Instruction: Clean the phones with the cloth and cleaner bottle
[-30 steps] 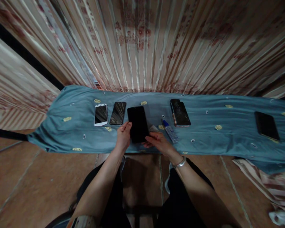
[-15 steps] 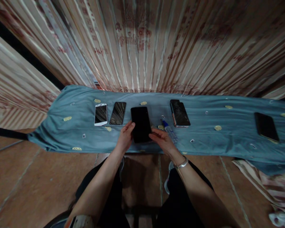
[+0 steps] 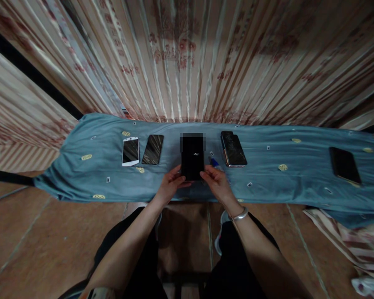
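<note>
A black phone [image 3: 192, 160] is held upright-facing over the blue cloth [image 3: 96, 170], its dark screen toward me and its top end blurred. My left hand [image 3: 173, 185] grips its lower left corner and my right hand [image 3: 216, 182] grips its lower right corner. A silver bracelet sits on my right wrist. Just behind my right hand lies a small clear bottle with a blue cap [image 3: 214, 162], partly hidden.
On the cloth lie a white phone [image 3: 131, 151], a dark cracked phone [image 3: 153, 149], two stacked phones [image 3: 233, 148] and a black phone [image 3: 344, 165] far right. Striped curtains hang behind. Brown tiled floor lies below, with crumpled fabric [image 3: 355, 241] at lower right.
The black phone has turned from a slant to straight and shifted slightly right. Both hands slid down to its lower corners.
</note>
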The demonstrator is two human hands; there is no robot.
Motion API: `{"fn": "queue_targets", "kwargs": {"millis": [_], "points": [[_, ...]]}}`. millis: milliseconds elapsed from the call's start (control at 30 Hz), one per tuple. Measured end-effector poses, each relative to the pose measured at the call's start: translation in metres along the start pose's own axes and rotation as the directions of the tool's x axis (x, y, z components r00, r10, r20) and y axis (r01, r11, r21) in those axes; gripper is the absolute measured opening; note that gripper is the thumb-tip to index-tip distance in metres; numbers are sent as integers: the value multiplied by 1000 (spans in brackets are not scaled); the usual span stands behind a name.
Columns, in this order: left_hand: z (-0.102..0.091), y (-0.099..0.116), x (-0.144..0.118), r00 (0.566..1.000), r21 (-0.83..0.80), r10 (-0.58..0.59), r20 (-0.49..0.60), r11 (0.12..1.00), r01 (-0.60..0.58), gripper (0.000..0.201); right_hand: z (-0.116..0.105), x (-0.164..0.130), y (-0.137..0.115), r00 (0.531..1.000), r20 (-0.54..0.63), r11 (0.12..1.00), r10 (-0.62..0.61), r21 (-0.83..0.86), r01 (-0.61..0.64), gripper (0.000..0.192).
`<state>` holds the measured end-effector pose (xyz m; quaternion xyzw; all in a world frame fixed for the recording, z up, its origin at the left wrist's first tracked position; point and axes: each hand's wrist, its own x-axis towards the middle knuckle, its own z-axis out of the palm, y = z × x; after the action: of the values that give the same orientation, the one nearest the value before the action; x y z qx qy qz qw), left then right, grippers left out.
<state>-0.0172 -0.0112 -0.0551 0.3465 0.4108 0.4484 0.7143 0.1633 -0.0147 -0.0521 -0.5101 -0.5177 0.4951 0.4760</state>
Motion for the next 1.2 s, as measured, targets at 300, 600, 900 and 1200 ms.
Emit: {"fn": "queue_targets", "kwargs": {"millis": [300,600,900,1200], "points": [[1,-3,5,995,-61,11,-97,998,-17,54,-6,-2,1,999,20,999,45,-17,-45,27],[-4,18,15,965,-173,113,-237,973,-156,36,-5,-15,3,949,291,987,123,62,-147,27],[-1,15,16,950,-137,176,-259,967,-216,38,-3,-17,8,942,311,985,125,78,-156,29],[-2,10,21,935,-200,112,-336,962,-187,54,-7,-14,9,948,293,990,121,34,-137,29]]}}
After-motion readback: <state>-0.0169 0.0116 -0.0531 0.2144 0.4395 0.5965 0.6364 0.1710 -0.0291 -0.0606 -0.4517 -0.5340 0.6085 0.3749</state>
